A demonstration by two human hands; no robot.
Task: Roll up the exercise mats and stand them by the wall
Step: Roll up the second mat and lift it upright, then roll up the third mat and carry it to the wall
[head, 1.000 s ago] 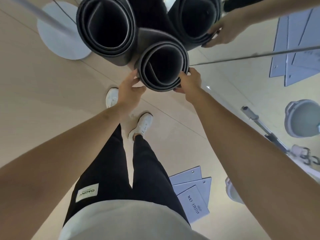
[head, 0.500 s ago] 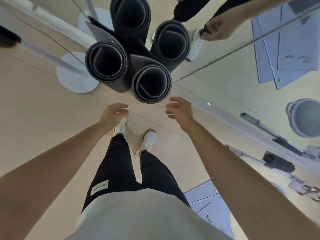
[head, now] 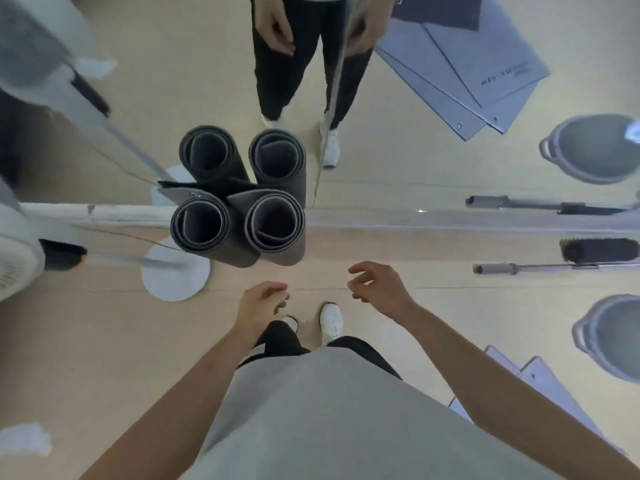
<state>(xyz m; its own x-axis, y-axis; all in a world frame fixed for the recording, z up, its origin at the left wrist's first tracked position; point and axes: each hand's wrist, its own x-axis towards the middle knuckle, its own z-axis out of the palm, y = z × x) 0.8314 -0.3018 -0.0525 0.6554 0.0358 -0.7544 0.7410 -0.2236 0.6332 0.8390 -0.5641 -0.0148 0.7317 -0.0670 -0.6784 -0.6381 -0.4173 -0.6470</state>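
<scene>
A pale wood floor (head: pixel 86 341) runs up to a mirror (head: pixel 398 150) that fills the upper half of the view. At 9 o'clock a fan's white head (head: pixel 14 268) pokes in from the edge. Its pole (head: pixel 138 260) runs to a round white base (head: pixel 173 278) on the floor. At 3 o'clock a metal bar (head: pixel 519 268) lies along the mirror's foot, with a black brush (head: pixel 599 249) just beside it, nearer the mirror. A grey bucket (head: pixel 609 337) sits at 4 o'clock. The mirror repeats fan, bar and bucket. A blurred white patch (head: pixel 24 438) lies at 8 o'clock.
</scene>
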